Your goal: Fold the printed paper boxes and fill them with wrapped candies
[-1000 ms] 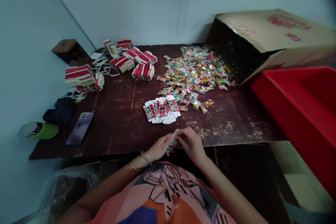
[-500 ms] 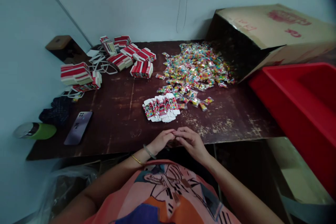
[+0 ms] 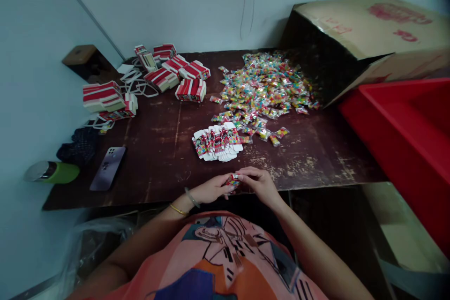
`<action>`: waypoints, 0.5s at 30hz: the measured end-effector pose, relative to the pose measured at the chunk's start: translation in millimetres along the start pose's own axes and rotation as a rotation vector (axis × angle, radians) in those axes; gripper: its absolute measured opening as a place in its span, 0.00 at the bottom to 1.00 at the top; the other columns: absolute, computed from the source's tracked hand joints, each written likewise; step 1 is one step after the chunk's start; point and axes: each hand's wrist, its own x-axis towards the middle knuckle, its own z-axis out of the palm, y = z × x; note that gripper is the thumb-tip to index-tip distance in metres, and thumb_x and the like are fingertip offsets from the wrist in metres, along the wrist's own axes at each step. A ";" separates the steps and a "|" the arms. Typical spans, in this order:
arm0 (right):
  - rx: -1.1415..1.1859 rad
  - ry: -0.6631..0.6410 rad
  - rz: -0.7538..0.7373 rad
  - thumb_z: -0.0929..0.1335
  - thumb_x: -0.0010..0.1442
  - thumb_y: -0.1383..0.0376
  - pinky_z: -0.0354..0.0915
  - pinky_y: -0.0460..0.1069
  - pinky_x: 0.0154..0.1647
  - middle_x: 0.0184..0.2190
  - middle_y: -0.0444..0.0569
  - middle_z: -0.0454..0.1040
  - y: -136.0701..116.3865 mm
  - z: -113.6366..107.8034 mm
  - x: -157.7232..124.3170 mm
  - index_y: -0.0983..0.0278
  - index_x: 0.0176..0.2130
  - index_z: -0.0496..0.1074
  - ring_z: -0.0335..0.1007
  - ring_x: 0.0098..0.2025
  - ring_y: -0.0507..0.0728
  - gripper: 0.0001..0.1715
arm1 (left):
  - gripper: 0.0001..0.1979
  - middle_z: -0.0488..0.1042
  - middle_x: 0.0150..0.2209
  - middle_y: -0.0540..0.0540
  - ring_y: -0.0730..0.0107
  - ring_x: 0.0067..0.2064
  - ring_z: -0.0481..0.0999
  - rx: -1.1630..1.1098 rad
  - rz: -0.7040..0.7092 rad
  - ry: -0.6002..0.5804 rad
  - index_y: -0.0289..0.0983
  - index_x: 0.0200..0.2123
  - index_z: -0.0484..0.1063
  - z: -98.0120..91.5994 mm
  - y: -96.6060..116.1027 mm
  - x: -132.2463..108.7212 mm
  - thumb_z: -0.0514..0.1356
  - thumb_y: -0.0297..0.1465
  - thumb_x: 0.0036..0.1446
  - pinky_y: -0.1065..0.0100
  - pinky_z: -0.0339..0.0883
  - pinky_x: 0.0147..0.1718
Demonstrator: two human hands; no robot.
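Between my two hands, at the table's front edge, is a small printed carton, red and colourful with a white edge. My left hand grips it from the left, wrist wearing a bangle and a gold bracelet. From the right, my right hand pinches its upper edge with thumb and fingers. Just beyond my hands lies a fanned stack of flat cartons with white flaps. Behind and to the right of that stack spreads a heap of small candy packets in clear wrappers.
Banded bundles of red-and-white cartons sit at the back left with loose white straps. A phone, dark cloth and green bottle occupy the left edge. A cardboard box and red bin stand at the right.
The carton, earlier hidden by my fingers, now shows between them. My left hand has shifted slightly left and down. The whole view has moved a little.
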 end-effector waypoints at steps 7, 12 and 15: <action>-0.283 0.097 -0.258 0.67 0.61 0.64 0.65 0.57 0.48 0.44 0.49 0.77 3.6 7.1 -21.1 0.52 0.49 0.74 0.70 0.45 0.59 0.17 | 0.21 0.68 0.37 0.46 0.68 0.36 0.69 -0.306 -0.060 0.007 0.38 0.51 0.68 19.5 -3.0 5.2 0.59 0.40 0.56 0.67 0.68 0.31; -0.395 -0.275 0.031 0.66 0.62 0.61 0.68 0.53 0.44 0.39 0.48 0.78 -21.0 -76.5 -46.3 0.55 0.43 0.77 0.73 0.41 0.58 0.12 | 0.21 0.71 0.48 0.42 0.62 0.48 0.70 -0.157 -0.008 -0.071 0.38 0.50 0.71 27.3 -7.7 8.9 0.60 0.41 0.55 0.61 0.63 0.48; -0.642 -0.393 0.203 0.65 0.61 0.58 0.69 0.50 0.34 0.32 0.49 0.78 -23.0 -134.8 -64.2 0.58 0.36 0.78 0.74 0.33 0.58 0.13 | 0.22 0.70 0.50 0.41 0.61 0.49 0.70 -0.070 -0.056 0.081 0.39 0.52 0.69 4.6 -13.2 1.9 0.60 0.40 0.55 0.62 0.64 0.47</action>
